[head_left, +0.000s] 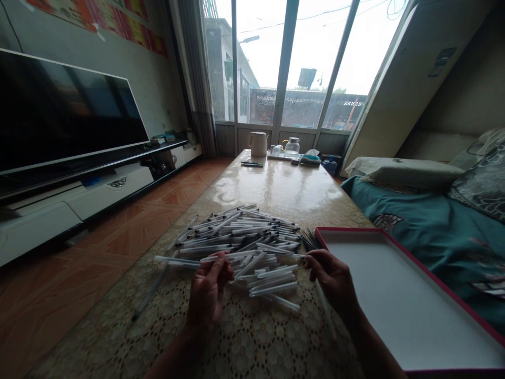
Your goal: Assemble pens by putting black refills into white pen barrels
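A heap of whitish, translucent pen barrels point(236, 231), many with dark ends, covers the middle of the table. My left hand point(211, 287) is closed at the heap's near left side, a pale pen barrel point(211, 258) pinched between thumb and fingers. To the right, my right hand point(330, 271) is pinched shut at the end of a thin, pale pen part point(298, 256); its exact kind is hard to make out. Behind those fingers lies a bunch of thin dark sticks point(310, 239). One dark-tipped tube point(148, 297) rests alone on the left.
A shallow white box with a red rim point(418, 258) lies right of my right hand. At the table's far end stand a white kettle point(258, 143), a glass pitcher point(292, 147) and a tissue pack point(311, 157). A teal-covered bed or sofa point(379, 197) borders the right.
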`<action>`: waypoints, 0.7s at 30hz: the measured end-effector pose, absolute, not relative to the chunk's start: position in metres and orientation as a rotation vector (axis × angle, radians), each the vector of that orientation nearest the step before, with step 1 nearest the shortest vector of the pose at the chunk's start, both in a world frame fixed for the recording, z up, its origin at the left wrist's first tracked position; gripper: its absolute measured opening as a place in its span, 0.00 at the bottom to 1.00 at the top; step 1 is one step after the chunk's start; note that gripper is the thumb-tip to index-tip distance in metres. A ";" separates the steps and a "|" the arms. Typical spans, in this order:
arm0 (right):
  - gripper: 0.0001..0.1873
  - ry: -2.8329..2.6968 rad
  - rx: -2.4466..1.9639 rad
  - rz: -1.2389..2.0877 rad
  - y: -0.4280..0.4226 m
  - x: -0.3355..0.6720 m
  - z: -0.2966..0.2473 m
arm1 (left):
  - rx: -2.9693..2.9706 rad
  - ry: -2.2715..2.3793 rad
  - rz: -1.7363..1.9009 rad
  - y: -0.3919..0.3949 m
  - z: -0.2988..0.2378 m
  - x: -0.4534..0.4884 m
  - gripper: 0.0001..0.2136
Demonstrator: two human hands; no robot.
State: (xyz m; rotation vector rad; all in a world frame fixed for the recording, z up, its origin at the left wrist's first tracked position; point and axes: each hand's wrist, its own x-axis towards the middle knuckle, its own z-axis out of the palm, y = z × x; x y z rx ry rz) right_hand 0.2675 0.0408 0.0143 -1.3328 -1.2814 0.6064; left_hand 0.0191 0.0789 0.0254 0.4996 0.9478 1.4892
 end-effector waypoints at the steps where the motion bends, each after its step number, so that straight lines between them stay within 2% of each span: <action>1: 0.15 -1.260 -1.386 0.531 0.041 0.275 0.014 | 0.510 0.945 1.492 0.079 0.026 0.018 0.14; 5: 0.16 -1.158 -1.797 -0.012 0.042 0.289 0.009 | 0.703 0.966 1.350 0.076 0.027 0.017 0.12; 8: 0.16 -1.178 -2.001 -0.217 0.044 0.287 0.005 | 0.919 1.021 1.176 0.075 0.024 0.020 0.13; 13: 0.16 -1.262 -1.927 -0.334 0.047 0.282 0.002 | 1.090 1.151 1.176 0.078 0.018 0.019 0.21; 16: 0.13 -1.419 -1.805 -0.227 0.046 0.272 0.002 | 1.093 1.202 1.262 0.078 0.018 0.016 0.26; 21: 0.07 -1.689 -1.738 -0.054 0.050 0.246 0.004 | 1.246 1.217 1.256 0.073 0.016 0.018 0.17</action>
